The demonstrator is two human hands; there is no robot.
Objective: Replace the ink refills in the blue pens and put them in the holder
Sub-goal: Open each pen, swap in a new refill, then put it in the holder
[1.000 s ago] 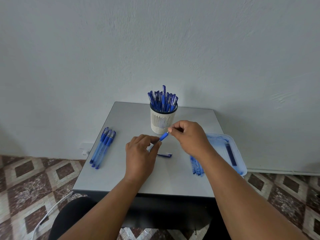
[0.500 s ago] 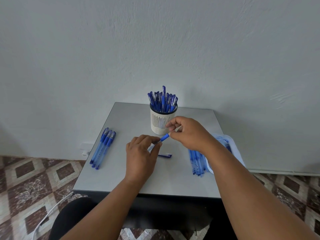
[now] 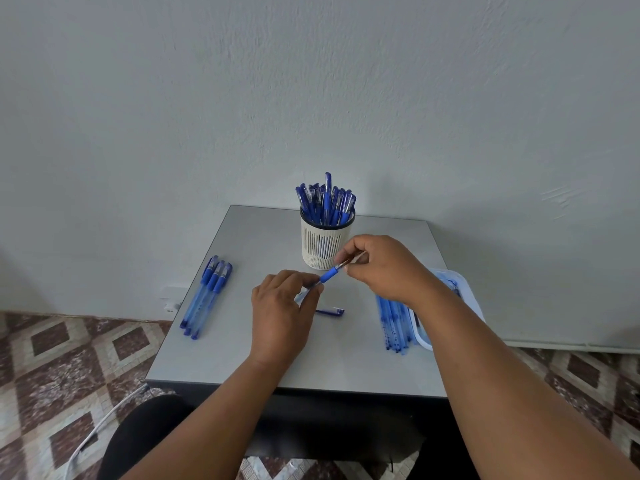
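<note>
At 12 o'clock the holder (image 3: 326,244) is already filling with pens; the left hand (image 3: 281,317) and right hand (image 3: 382,266) are pinching 1 pen (image 3: 328,275), while 3 pens (image 3: 206,296) at 9 o'clock are waiting.

2 bare forearms, reaching in from the lower edge, no sleeves visible up to the frame border. Left hand (image 3: 280,313) and right hand (image 3: 384,268) also bare: no gloves, no rings, no watch or bracelet on either wrist. Short, plain fingernails where visible on the right hand. Below the arms, dark black trousers (image 3: 145,434) covering the lap, smooth fabric without visible pattern or markings.
</note>
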